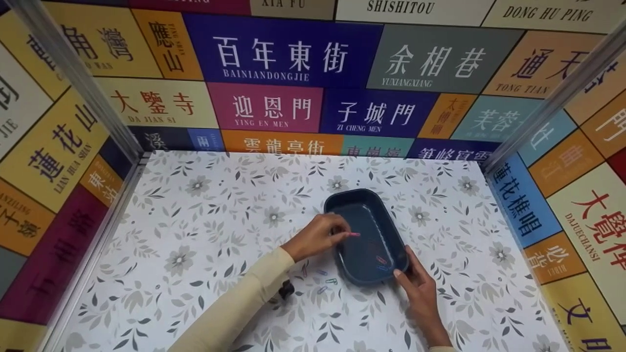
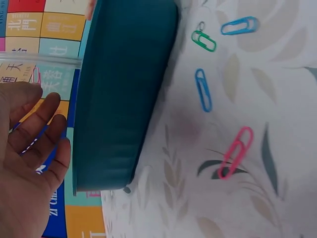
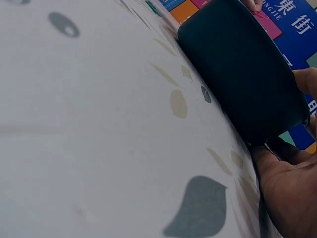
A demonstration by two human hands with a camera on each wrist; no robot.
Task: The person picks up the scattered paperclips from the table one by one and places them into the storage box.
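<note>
My left hand (image 1: 320, 237) pinches a pink paper clip (image 1: 354, 234) between thumb and fingertips, over the inside of a dark blue plastic tray (image 1: 359, 279). The same clip shows small above the fingertips in the left wrist view. At the tray's near right corner, my right hand (image 1: 418, 288) grips the rim with the thumb on top and fingers against the outer side. Inside the tray lie a red paper clip (image 1: 381, 259) and a blue paper clip (image 1: 384, 268).
Left of the tray on the flowered tabletop (image 1: 234, 205) lie a pink clip (image 2: 236, 152), a green clip (image 2: 204, 40) and two blue clips (image 2: 203, 90). A small dark object (image 1: 286, 289) shows by the left sleeve. Colourful lettered panels (image 1: 283, 54) enclose the back and sides.
</note>
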